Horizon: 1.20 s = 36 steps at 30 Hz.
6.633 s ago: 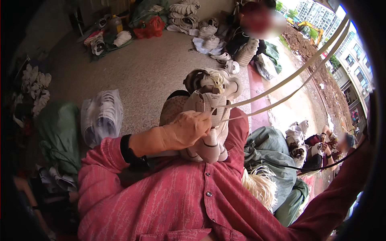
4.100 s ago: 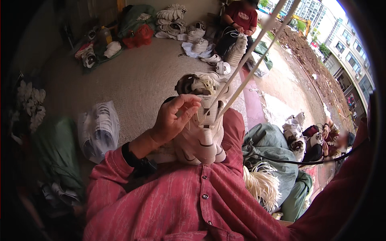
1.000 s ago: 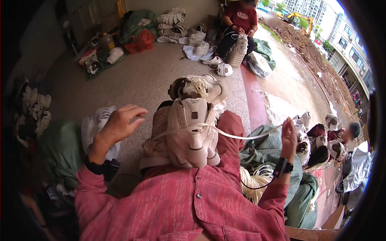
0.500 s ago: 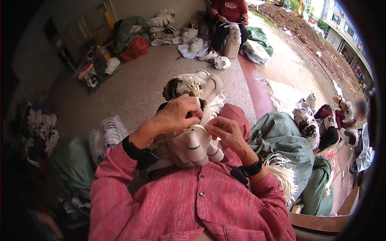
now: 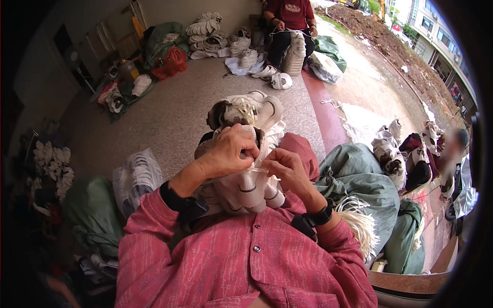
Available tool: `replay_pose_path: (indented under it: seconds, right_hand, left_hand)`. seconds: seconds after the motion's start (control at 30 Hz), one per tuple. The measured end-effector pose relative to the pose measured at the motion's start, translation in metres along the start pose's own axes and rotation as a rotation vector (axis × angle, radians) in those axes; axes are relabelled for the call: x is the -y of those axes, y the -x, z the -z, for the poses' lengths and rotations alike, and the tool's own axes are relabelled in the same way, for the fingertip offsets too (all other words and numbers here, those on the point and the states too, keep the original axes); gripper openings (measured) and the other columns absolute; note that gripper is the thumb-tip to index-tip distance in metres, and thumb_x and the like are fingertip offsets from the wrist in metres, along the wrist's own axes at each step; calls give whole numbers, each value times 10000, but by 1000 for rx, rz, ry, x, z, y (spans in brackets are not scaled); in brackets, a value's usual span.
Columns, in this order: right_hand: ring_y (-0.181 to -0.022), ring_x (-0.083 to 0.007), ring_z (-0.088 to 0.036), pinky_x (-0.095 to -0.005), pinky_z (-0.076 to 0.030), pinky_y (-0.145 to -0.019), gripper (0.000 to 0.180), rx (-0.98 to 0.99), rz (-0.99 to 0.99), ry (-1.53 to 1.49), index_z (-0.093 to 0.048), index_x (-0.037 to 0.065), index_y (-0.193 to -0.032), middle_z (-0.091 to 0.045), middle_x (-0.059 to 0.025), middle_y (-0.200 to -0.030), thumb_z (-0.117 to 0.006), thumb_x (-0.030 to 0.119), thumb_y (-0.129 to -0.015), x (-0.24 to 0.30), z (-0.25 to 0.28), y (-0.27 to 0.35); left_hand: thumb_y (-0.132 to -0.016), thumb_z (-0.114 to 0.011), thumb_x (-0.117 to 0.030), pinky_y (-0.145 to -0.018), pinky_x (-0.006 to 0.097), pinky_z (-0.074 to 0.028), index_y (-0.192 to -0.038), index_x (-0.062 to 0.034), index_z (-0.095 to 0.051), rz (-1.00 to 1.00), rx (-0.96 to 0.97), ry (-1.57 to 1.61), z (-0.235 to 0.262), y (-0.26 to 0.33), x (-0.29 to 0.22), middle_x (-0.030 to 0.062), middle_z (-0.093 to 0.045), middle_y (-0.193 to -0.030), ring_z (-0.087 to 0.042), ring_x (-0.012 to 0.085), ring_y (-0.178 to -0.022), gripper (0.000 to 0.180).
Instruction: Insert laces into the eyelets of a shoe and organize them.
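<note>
A beige and white shoe upper (image 5: 246, 187) rests on my lap with its heel toward my chest. My left hand (image 5: 231, 151) lies over its top, fingers curled and pinching the white lace (image 5: 261, 165) at the eyelets. My right hand (image 5: 287, 169) meets it from the right and pinches the same lace. More white uppers (image 5: 254, 109) are stacked just beyond my knees.
A clear bag of white uppers (image 5: 136, 177) lies at my left, green sacks (image 5: 359, 179) and a bundle of white laces (image 5: 359, 228) at my right. A person in a red shirt (image 5: 290, 15) sits far ahead among piles of uppers. Another person (image 5: 452, 154) sits at right.
Earlier my right hand pulled the laces out long to the right while my left hand lifted off. Now both hands are back together on the shoe, pinching the lace.
</note>
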State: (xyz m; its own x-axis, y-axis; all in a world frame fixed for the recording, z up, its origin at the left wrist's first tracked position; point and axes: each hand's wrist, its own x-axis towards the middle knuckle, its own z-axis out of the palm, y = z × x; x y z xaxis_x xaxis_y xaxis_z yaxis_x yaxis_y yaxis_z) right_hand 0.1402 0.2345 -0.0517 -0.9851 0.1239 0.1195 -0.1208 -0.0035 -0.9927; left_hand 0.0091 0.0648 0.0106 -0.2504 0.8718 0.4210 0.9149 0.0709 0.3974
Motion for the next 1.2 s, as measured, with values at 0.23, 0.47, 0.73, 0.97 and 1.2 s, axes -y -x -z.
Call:
replay_pose_path:
  seconds: [0.23, 0.47, 0.73, 0.97, 1.2]
  right_hand:
    - [-725, -201, -603, -337, -475, -646, 217, 66, 115, 469, -608, 27, -997, -613, -105, -935, -691, 139, -830, 44, 4, -9]
    - [-788, -248, -633, -370, -500, -667, 335, 345, 346, 901, -622, 110, -1048, -565, -92, -956, -792, 156, -764, 63, 23, -43]
    - [-780, -249, -581, -372, -462, -680, 251, 309, 513, 822, -595, 79, -926, -525, -77, -904, -763, 225, -810, 38, 25, -41]
    - [-792, -269, -537, -371, -447, -701, 204, 388, 541, 712, -600, 50, -872, -496, -95, -865, -729, 206, -849, 51, 27, -44]
    - [-794, -304, -524, -390, -441, -725, 357, 391, 429, 635, -595, 19, -916, -465, -132, -882, -555, 369, -974, 60, 24, -40]
  left_hand:
    - [-694, -683, -115, -773, 356, -414, -778, -92, -685, -7, 19, 56, 2, 3, 7, 13, -559, -766, -509, 224, -819, 88]
    - [-702, -714, -134, -781, 351, -420, -792, -100, -709, -20, 24, 42, 1, 4, 2, 12, -589, -793, -511, 220, -814, 97]
    - [-742, -701, -198, -856, 366, -428, -796, -115, -711, 86, 91, 49, 3, 3, 4, 17, -591, -802, -544, 231, -909, 100]
    - [-729, -725, -164, -773, 358, -431, -788, -104, -690, -9, 56, 27, 2, -1, 4, 28, -569, -774, -536, 233, -836, 91]
    - [-743, -733, -150, -721, 381, -495, -739, -94, -623, -99, -268, -290, 44, -1, 16, 39, -559, -839, -605, 247, -835, 124]
